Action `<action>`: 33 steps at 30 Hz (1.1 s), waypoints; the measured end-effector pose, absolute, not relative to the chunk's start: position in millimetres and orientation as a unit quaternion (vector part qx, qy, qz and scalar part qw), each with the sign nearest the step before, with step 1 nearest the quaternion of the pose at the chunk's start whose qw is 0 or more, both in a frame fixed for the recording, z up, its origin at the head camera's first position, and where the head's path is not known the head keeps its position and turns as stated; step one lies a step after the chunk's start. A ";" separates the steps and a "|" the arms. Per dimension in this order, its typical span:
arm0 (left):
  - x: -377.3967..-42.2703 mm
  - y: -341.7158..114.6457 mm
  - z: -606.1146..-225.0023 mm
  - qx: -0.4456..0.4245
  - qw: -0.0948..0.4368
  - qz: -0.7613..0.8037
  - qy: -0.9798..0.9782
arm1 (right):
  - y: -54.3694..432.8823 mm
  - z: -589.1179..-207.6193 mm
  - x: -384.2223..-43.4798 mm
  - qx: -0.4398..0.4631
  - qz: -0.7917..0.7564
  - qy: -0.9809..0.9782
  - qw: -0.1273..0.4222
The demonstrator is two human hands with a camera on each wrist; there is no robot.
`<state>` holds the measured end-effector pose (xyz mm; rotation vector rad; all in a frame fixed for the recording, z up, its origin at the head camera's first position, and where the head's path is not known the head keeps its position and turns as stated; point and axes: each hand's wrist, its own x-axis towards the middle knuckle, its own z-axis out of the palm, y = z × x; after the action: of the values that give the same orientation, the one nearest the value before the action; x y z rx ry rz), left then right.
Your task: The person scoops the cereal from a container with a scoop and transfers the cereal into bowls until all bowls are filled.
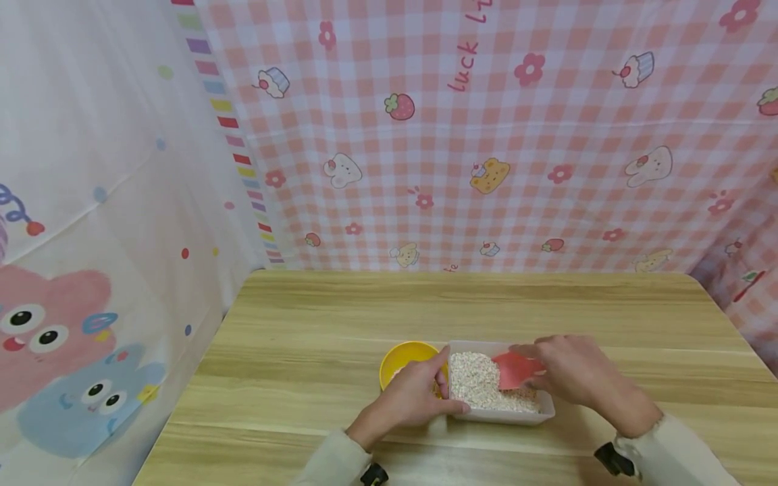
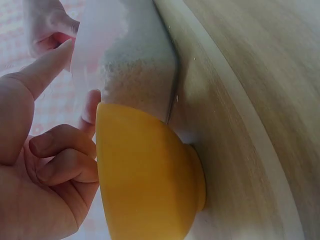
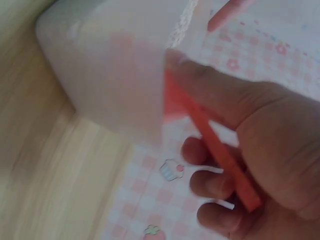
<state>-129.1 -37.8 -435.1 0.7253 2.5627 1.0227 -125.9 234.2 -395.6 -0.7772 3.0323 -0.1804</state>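
A translucent white plastic tub (image 1: 507,416) holds pale, oat-like flakes (image 1: 477,378). My right hand (image 1: 571,371) grips the handle of a red scoop (image 1: 513,370), whose blade sits down in the flakes at the tub's right part. In the right wrist view, the scoop's handle (image 3: 227,160) runs across the palm under the thumb. My left hand (image 1: 416,391) holds the tub's left end, with thumb and index finger spread along it. Tucked beside that end is a yellow bowl (image 2: 145,175), partly hidden by the left hand in the head view; its rim lies close to the curled fingers.
A light wooden table (image 1: 304,324) carries everything. Behind it hangs a pink checked cloth (image 1: 377,148), and a white cartoon-printed cloth (image 1: 152,223) hangs at the left. A few stray flakes lie on the table next to the tub.
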 end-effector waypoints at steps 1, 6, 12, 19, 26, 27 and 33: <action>-129.0 -37.2 -434.8 0.251 0.145 0.354 0.889 | 235.4 -396.5 -127.2 -0.255 -0.062 0.965 0.002; -128.5 -35.4 -431.6 0.241 0.154 0.347 0.893 | 243.1 -402.5 -134.0 -0.305 -0.094 0.948 -0.018; -128.9 -33.9 -429.0 0.227 0.168 0.345 0.895 | 247.8 -408.4 -138.2 -0.330 -0.139 0.934 -0.003; -128.6 -33.7 -428.7 0.214 0.182 0.352 0.893 | 247.8 -413.6 -140.5 -0.337 -0.176 0.924 0.024; -128.6 -34.6 -428.7 0.223 0.176 0.351 0.892 | 243.2 -417.8 -140.0 -0.336 -0.221 0.914 0.050; -128.5 -34.7 -428.7 0.223 0.176 0.352 0.892 | 242.3 -418.3 -140.1 -0.335 -0.225 0.913 0.053; -128.5 -33.7 -428.7 0.228 0.176 0.348 0.892 | 240.2 -421.3 -139.3 -0.321 -0.239 0.914 0.066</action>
<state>-128.5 -33.7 -428.7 0.6453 2.5264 0.9856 -139.3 240.2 -421.3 -0.9669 2.7579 -0.7201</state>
